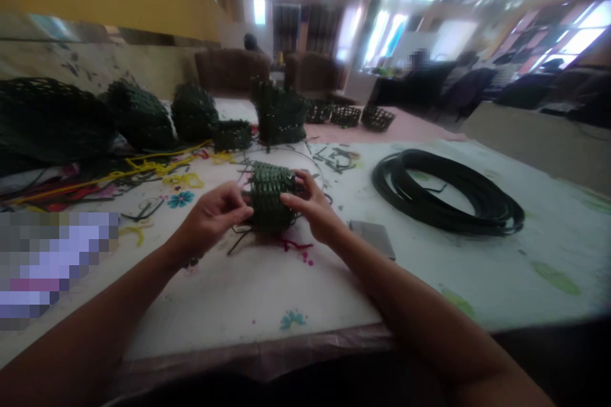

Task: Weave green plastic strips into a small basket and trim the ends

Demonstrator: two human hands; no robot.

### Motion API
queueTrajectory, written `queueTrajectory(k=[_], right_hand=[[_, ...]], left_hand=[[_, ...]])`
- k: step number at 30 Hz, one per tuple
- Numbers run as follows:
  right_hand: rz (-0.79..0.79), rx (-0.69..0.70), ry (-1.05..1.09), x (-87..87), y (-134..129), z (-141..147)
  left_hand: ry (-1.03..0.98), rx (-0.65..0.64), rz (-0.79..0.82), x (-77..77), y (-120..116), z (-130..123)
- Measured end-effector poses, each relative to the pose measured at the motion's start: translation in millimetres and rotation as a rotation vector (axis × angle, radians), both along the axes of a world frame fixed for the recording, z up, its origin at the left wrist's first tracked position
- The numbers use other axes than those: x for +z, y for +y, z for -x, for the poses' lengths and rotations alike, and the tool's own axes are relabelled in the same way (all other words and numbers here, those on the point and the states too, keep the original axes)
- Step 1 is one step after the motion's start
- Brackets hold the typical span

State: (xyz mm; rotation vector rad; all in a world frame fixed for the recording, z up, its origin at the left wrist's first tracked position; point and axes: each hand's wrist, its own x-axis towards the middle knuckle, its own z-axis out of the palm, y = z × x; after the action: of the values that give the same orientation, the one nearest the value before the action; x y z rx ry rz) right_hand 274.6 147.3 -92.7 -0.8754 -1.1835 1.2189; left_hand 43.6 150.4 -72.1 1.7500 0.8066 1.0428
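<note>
A small dark green woven basket lies on its side on the table in front of me, with loose strip ends sticking out near its base. My right hand grips it at the right end, thumb on the near side and fingers over the far rim. At the basket's left end, my left hand is closed in a pinch between thumb and forefinger. What the pinch holds is too small and dark to make out, perhaps a strip end.
Right of the basket lies a large coil of dark strip, with a flat grey piece nearer me. Several woven baskets line the table's far side. Yellow strips and offcuts lie at the left. People sit farther back. A flowered cloth covers the table.
</note>
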Motion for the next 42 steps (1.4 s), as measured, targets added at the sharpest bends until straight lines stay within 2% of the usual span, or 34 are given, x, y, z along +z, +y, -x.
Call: queueTrajectory(k=[7, 15, 22, 27, 33, 38, 42], right_hand=[[0.022, -0.013, 0.003, -0.3, 0, 0], [0.034, -0.038, 0.009, -2.4, 0, 2], [-0.007, -0.087, -0.057, -6.1, -1, 3], [-0.036, -0.096, -0.07, -7.9, -4, 6], [-0.066, -0.148, -0.131, -7.7, -8, 9], [-0.053, -0.154, -0.147, -6.8, -8, 9], [-0.047, -0.156, -0.164, -5.4, -8, 9]], left_hand=[[-0.017, 0.006, 0.031, 0.1, -1, -3], [-0.02, 0.145, 0.028, 8.5, -16, -18], [0.1, 0.3, -0.05, 2.0, -21, -21], [0.106, 0.298, -0.071, 1.0, -23, -23], [0.223, 0.389, -0.214, 6.0, -32, -26], [0.242, 0.352, -0.218, 6.3, -28, -19], [0.428, 0.395, -0.373, 9.7, -28, -16]])
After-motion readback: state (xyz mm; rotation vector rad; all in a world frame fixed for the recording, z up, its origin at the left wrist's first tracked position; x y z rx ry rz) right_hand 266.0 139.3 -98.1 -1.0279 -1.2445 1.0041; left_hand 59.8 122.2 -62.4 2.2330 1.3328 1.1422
